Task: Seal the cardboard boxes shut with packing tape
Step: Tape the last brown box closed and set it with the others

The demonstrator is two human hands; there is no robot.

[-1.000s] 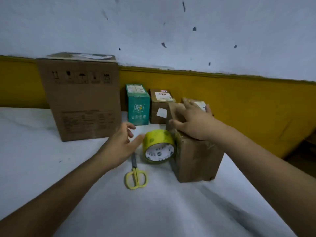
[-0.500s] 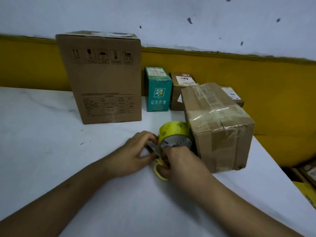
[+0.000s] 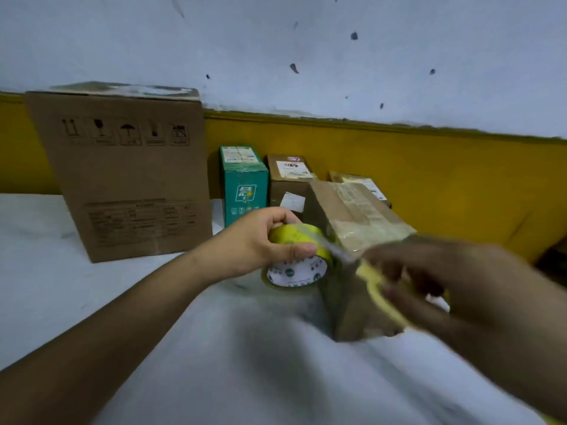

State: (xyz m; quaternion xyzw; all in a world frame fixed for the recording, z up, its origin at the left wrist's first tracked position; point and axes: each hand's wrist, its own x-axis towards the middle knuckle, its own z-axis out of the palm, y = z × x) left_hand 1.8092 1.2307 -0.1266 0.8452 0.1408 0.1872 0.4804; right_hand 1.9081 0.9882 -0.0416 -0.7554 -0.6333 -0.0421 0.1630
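Note:
My left hand (image 3: 260, 240) grips the yellow packing tape roll (image 3: 294, 273), which stands on edge on the white table (image 3: 199, 363) just left of a small taped cardboard box (image 3: 352, 210). A short clear strip of tape (image 3: 337, 254) runs from the roll toward the box's near top edge. In front of the box is my right hand (image 3: 460, 289), blurred by motion, with its fingers curled round the yellow-handled scissors (image 3: 376, 286). The scissor blades are hidden.
A tall cardboard box (image 3: 122, 179) stands at the back left. Beside it along the yellow wall band are a green carton (image 3: 244, 191), a small brown labelled box (image 3: 288, 179) and another labelled parcel (image 3: 365, 182). The table's right edge drops off beyond my right hand.
My right hand has lifted the scissors off the table and swung them right, in front of the small box. My left hand has taken hold of the tape roll from above.

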